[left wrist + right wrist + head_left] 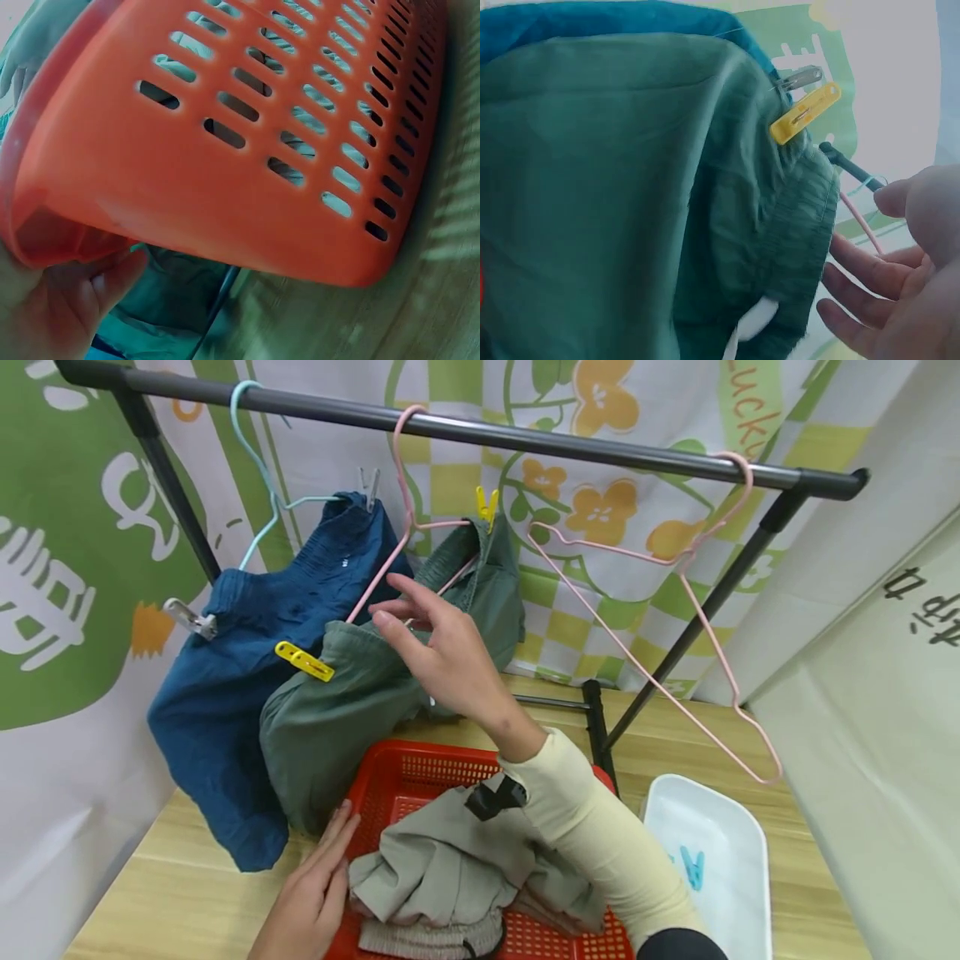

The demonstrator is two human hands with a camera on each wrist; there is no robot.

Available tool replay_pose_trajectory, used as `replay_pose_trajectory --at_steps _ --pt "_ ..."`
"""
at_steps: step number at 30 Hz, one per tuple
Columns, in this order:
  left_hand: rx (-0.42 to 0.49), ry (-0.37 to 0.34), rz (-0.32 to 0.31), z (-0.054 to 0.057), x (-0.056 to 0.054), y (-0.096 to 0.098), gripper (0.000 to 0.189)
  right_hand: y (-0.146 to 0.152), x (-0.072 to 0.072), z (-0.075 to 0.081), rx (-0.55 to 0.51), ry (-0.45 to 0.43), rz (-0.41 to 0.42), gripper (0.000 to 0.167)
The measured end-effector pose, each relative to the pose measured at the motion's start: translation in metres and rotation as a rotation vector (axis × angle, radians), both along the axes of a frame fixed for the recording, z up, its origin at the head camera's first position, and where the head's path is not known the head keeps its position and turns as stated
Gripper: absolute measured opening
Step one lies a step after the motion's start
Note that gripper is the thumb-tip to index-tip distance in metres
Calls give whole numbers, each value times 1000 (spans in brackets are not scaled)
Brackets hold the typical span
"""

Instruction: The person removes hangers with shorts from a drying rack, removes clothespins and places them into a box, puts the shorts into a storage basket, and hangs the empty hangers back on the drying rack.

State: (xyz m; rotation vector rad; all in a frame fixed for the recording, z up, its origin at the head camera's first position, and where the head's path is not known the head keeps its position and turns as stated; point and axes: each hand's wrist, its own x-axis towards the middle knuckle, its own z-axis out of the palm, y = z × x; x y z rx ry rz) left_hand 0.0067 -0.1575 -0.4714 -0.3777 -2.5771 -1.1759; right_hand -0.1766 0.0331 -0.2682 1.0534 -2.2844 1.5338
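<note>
Green pants (pixel 360 693) hang from a pink hanger (pixel 408 468), a yellow clothespin (pixel 303 662) at one end of the waistband and another yellow clothespin (pixel 487 508) at the other. My right hand (pixel 450 652) hovers at the waistband with loosely bent fingers and nothing in its grasp. In the right wrist view, its fingertips (pixel 836 307) are right at the waistband edge. My left hand (pixel 307 893) rests against the left side of a red basket (pixel 375 777), fingers extended; the left wrist view has it beneath the rim. Grey-beige pants (pixel 450 843) lie bunched in the basket.
Blue pants (pixel 300 602) hang to the left on a light-blue hanger (pixel 266 477), held by grey clothespins. A bare pink hanger (pixel 637 668) hangs from the black rail (pixel 600 452) at right. Below it, a white tray (pixel 731 810) holds a blue clothespin (pixel 692 868).
</note>
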Motion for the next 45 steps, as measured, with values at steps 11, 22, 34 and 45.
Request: replay_pose_trajectory --at_steps 11,22,34,45 --pt "100 -36 115 2 3 8 61 -19 -11 7 -193 -127 76 47" --pt "171 -89 139 -2 4 8 55 -26 -12 15 -430 -262 40 46" --pt "265 -160 121 -6 3 4 48 -7 -10 36 -392 -208 75 54" --pt "202 -378 233 4 4 1 36 15 -5 46 -396 -215 102 54"
